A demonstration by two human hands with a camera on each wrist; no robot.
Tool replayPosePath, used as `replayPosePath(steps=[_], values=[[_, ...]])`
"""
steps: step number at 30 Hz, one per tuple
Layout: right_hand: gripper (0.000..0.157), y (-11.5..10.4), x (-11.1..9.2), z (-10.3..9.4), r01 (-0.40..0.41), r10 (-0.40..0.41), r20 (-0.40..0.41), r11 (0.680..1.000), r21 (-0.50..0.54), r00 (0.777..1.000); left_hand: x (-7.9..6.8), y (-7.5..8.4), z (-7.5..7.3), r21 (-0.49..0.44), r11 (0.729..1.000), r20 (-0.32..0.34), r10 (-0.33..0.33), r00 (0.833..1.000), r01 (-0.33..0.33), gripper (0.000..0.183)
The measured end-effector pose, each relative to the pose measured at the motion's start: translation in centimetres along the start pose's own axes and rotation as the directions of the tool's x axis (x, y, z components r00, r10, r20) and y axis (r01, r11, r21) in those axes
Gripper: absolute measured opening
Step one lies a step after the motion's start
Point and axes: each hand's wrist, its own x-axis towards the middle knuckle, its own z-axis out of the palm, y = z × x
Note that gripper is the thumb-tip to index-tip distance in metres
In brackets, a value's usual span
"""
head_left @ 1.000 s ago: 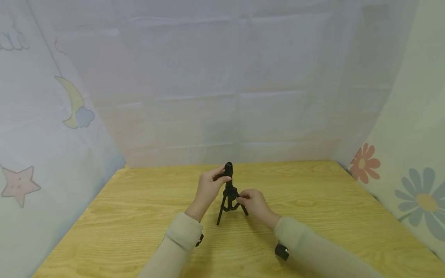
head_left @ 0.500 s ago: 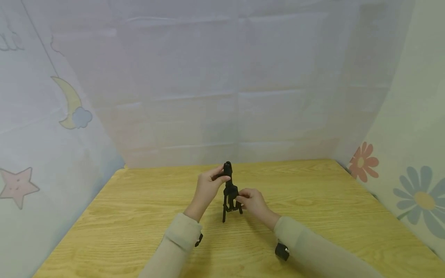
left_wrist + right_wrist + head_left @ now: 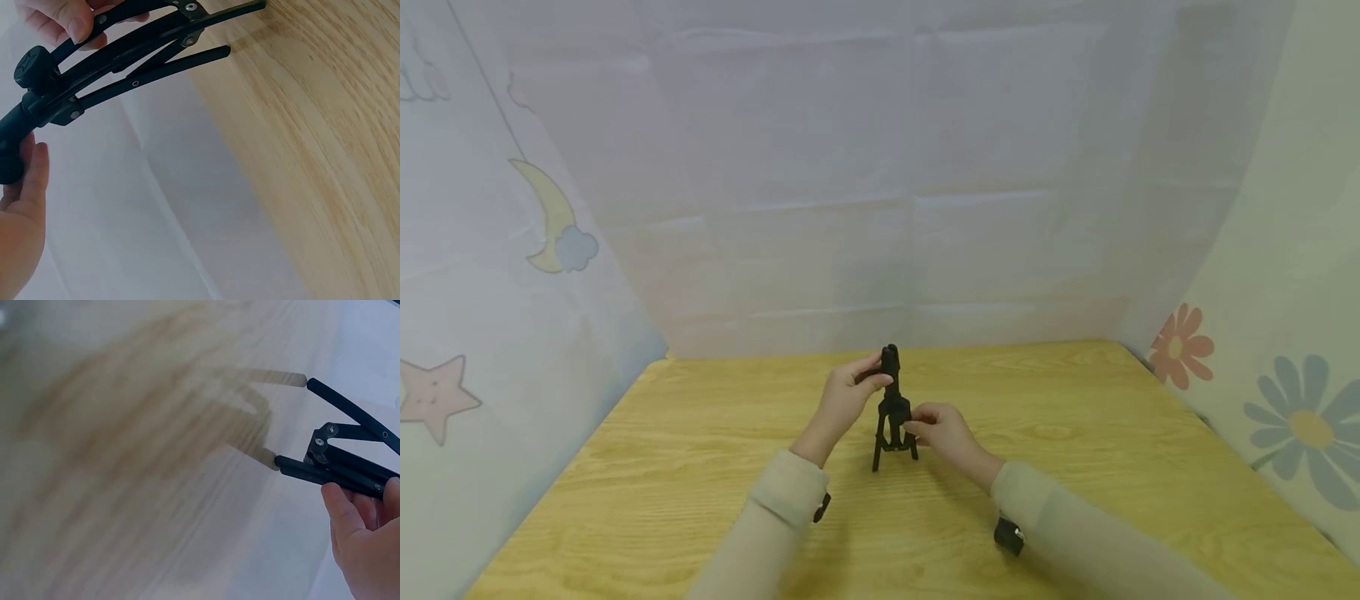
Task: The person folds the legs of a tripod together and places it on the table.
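Note:
A small black tripod [image 3: 892,408] stands upright over the wooden table, its legs partly drawn together. My left hand [image 3: 841,404] grips its upper end between thumb and fingers. Lower down, my right hand [image 3: 943,433] pinches one leg just below the hub. In the left wrist view, a round knob [image 3: 36,67] sticks out near the hub, and hinged braces [image 3: 189,25] link the legs. Two leg tips [image 3: 278,462] meet their reflections on the tabletop in the right wrist view. The top of the tripod is cut off in both wrist views.
The wooden table [image 3: 1060,500] reaches back to a pale hanging cloth [image 3: 1000,208]. Printed cloths with a star [image 3: 439,396] and flowers [image 3: 1311,429] flank it left and right. A black device [image 3: 1009,535] sits under the right sleeve.
The tripod's legs were spread wide one second ago and now stand closer together. The right hand has kept its hold on the leg side, and the left hand still grips the top.

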Motion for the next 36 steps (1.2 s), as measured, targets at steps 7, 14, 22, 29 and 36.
replayPosePath(steps=[7, 14, 22, 29, 36], values=[[0.02, 0.6, 0.4, -1.1, 0.046, -0.029, 0.129, 0.99, -0.131, 0.991, -0.2, 0.0, -1.0, 0.093, 0.996, 0.063, -0.003, 0.998, -0.003, 0.05], [0.029, 2.1, 0.0, -2.7, -0.07, 0.098, 0.203, 0.988, -0.141, 0.974, -2.4, -0.9, -1.5, 0.161, 0.986, 0.021, -0.053, 0.998, 0.049, 0.05], [0.027, 2.8, 0.5, -3.6, -0.087, 0.141, 0.327, 0.981, -0.174, 0.935, -3.7, -2.1, -0.2, 0.224, 0.972, 0.022, -0.076, 0.997, 0.069, 0.044], [0.025, 3.3, 1.5, -3.0, 0.021, 0.103, 0.408, 0.957, -0.289, 0.907, -3.6, -2.8, 1.2, 0.219, 0.974, 0.022, -0.067, 0.997, 0.061, 0.045], [0.01, 3.2, 2.3, -2.1, -0.01, 0.139, 0.43, 0.958, -0.288, 0.892, -3.2, -2.9, 1.6, 0.241, 0.97, -0.01, -0.022, 1.0, 0.023, 0.036]])
